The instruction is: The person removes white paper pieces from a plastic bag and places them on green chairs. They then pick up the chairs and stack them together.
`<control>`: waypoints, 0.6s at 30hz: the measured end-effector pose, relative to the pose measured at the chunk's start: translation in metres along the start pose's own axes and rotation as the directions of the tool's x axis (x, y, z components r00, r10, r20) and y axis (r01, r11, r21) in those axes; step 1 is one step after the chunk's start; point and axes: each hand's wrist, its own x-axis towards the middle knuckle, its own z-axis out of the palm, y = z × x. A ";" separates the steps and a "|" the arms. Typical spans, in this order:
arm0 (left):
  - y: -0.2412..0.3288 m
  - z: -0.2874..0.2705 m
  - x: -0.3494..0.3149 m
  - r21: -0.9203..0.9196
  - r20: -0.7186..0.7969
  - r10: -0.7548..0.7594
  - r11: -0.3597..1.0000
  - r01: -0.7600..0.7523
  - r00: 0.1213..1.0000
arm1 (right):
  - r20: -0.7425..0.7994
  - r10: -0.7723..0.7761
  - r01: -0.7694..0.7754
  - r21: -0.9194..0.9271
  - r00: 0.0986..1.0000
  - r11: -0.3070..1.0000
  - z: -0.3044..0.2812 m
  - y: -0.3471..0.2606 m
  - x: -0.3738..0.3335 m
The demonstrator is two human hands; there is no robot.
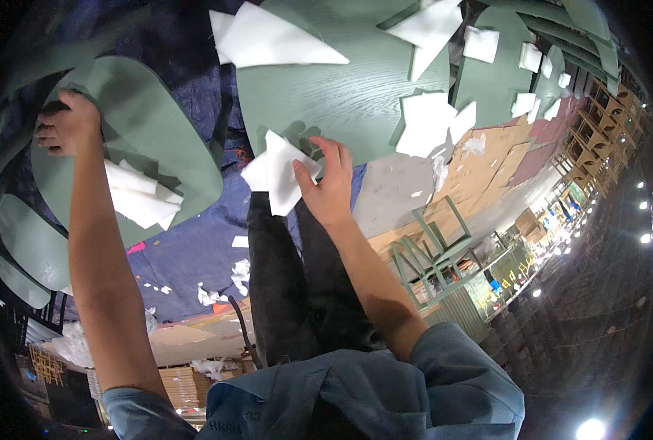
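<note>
My left hand (70,126) reaches out at the far left, fingers spread over the outer edge of a rounded green panel (158,117). Folded white foam sheets (137,194) lie on that panel beside my forearm. My right hand (328,183) is at the near edge of a large green wood-grained panel (334,103), thumb and index finger apart. Its thumb overlaps a white foam sheet (281,172) that hangs over this edge; whether it presses on the sheet I cannot tell. The remaining right fingers are partly hidden.
More white foam pieces (279,37) rest on the big panel. Further green panels (491,88) with foam pads run off to the right. Below are a blue cloth (194,275) with white scraps and flattened cardboard (480,172). Green chair frames (433,253) stand to the right.
</note>
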 end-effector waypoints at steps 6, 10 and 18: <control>0.006 0.000 -0.004 0.053 0.000 -0.029 0.998 0.029 1.000 | -0.193 -0.189 0.177 -0.081 0.963 0.981 0.003 -0.028 0.062; 0.002 0.002 0.000 0.068 0.016 -0.034 0.997 0.032 0.999 | -0.209 -0.344 0.293 -0.240 0.915 0.925 0.012 -0.040 0.136; 0.002 0.004 -0.001 0.056 -0.018 -0.011 0.998 0.012 1.000 | -0.169 -0.421 0.343 -0.354 0.891 0.870 0.008 -0.038 0.166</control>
